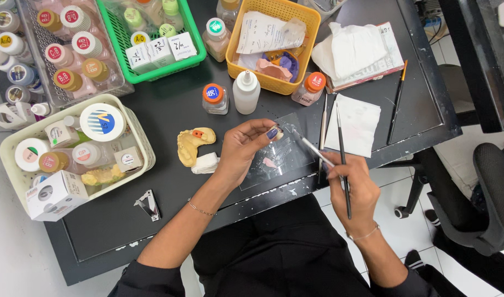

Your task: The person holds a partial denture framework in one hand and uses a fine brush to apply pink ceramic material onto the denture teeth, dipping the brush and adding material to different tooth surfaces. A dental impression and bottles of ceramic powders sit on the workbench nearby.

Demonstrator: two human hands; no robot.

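Observation:
My left hand (242, 148) pinches a small tooth-shaped piece (278, 133) between thumb and fingers, above a clear glass slab (288, 159) smeared with a pink dab. My right hand (357, 190) grips a thin brush (312, 148) whose tip touches that small piece; a second black-handled brush (342, 159) also runs through this hand. A yellow dental model (190, 144) lies on the dark table just left of my left hand, with a white block (206, 163) beside it.
A white squeeze bottle (246, 91) and small orange-capped jars (214, 98) stand behind the slab. Yellow (312, 49), green (194, 55) and cream (145, 154) baskets hold jars and boxes. A white tissue (357, 124), loose tools and a black brush (396, 102) lie at the right. An office chair (483, 192) stands right.

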